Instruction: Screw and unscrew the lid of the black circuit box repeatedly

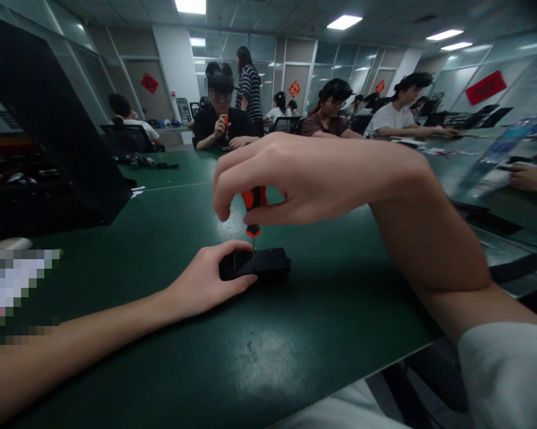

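Note:
A small black box-shaped device (272,264) lies on the green tabletop in front of me. My left hand (214,273) grips its left end, thumb along the near side and fingers along the far side. Above it, my right hand (268,179) is closed around the orange-and-black handle of a screwdriver (253,230). The screwdriver stands upright, its thin shaft reaching down to the top of the device near my left fingertips. Whether the tip sits in a screw is too small to tell.
At the left stands a large open black case (80,119) with wires inside. Cables (145,161) lie farther back on the green table (161,381). A clear bottle (496,149) is at the right. Across the table a person (223,113) holds a screwdriver; several other people sit behind.

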A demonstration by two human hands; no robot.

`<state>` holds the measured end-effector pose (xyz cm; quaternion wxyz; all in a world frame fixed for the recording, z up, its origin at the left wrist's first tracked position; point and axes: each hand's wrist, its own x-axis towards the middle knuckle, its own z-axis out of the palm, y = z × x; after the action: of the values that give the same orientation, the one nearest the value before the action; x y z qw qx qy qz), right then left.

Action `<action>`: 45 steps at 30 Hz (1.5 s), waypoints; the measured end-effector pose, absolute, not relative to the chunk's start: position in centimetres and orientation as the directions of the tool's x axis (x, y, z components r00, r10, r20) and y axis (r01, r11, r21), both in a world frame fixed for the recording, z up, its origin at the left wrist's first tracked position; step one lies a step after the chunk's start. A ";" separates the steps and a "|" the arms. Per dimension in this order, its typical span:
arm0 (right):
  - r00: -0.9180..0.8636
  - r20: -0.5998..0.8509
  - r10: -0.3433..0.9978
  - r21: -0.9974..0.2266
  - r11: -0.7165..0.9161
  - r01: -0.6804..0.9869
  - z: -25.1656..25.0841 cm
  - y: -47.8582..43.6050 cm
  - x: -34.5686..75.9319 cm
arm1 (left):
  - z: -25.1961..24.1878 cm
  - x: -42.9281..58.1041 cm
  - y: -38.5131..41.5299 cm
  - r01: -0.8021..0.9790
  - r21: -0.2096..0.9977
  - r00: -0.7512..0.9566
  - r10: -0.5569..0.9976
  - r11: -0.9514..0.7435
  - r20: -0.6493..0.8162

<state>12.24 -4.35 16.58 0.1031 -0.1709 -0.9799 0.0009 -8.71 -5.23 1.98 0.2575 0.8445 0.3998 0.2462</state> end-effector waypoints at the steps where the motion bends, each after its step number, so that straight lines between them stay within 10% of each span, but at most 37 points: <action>1: -0.920 0.194 0.340 -0.056 0.940 0.335 16.7 -4.5 12.3 | 2.0 -8.7 -5.2 0.547 0.634 0.558 0.803 -0.547 0.212; 17: -0.925 0.110 0.365 -0.126 0.928 0.351 17.1 -5.9 12.2 | 1.8 -8.1 -5.7 0.258 0.696 0.692 0.631 -0.670 0.350; 28: -0.889 0.341 0.307 0.183 0.905 0.383 17.9 -5.3 14.0 | 1.8 -8.3 -5.6 0.243 0.722 0.703 0.631 -0.648 0.330; 45: -0.875 0.128 0.466 0.055 0.878 0.476 18.1 -6.2 14.0 | 1.4 -8.4 -5.3 0.215 0.598 0.736 0.531 -0.772 0.421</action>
<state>14.05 -6.19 18.07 0.0553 -0.2434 -0.9674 -0.0422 -8.36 -5.29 1.36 0.2653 0.8930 0.2088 0.2977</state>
